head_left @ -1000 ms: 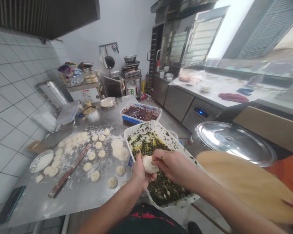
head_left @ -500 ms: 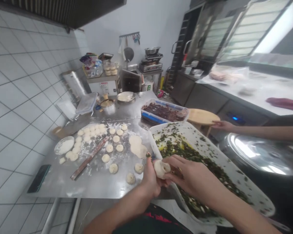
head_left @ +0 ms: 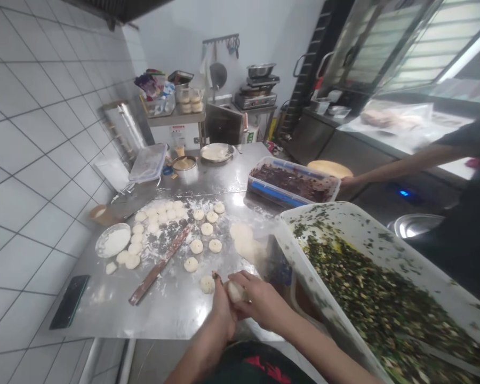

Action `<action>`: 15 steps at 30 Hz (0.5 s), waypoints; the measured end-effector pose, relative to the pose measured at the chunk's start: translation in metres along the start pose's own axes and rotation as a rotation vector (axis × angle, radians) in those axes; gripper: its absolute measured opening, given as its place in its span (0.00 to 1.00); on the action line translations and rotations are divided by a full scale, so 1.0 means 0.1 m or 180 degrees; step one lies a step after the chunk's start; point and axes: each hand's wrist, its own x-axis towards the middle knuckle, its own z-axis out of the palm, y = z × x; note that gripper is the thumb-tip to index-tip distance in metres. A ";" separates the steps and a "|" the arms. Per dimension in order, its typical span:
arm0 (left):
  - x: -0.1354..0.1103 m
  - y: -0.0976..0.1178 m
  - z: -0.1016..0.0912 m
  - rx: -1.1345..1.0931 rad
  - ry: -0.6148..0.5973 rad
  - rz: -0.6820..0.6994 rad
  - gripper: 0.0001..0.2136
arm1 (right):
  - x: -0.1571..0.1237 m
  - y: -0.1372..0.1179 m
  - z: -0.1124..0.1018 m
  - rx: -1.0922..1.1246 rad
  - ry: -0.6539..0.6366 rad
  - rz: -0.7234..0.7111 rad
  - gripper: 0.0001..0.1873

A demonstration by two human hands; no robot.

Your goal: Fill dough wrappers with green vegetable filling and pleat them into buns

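Observation:
A pale dough bun (head_left: 236,292) is held between my two hands near the front edge of the metal table. My left hand (head_left: 223,309) is wrapped round its left side, with a dark speck of filling at the thumb tip. From the right, my right hand (head_left: 264,303) closes its fingers on the bun, hiding much of it. Just left of my hands sits another bun (head_left: 207,284). Several finished buns (head_left: 191,264) dot the table beyond. Flat dough wrappers (head_left: 243,238) lie overlapping ahead of my hands. To the right stands a white tub (head_left: 350,320) of chopped green filling (head_left: 368,288).
A rolling pin (head_left: 160,265), flour bowl (head_left: 113,240), dough pieces (head_left: 166,212) and phone (head_left: 69,302) occupy the left side. A box of dark filling (head_left: 292,180) stands behind the tub. At right, a co-worker's arm (head_left: 400,165) reaches to a round wooden top (head_left: 330,169).
My hands have moved left with the bun, away from the tub's edge to above the table. The view has shifted left. More of the co-worker's body now shows at right.

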 end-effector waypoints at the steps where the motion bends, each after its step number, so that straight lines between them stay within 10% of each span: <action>1: 0.03 0.09 -0.10 -0.0014 0.0118 -0.0045 0.30 | 0.11 0.02 0.07 0.0055 0.0010 0.0014 0.24; 7: 0.15 0.67 -0.75 -0.0214 0.0887 0.0551 0.28 | 0.91 0.34 0.60 -0.0263 0.0243 -0.0074 0.25; 15: 0.41 1.16 -1.24 -0.0379 0.0972 0.0784 0.26 | 1.43 0.65 1.06 -0.0604 -0.0008 -0.0143 0.21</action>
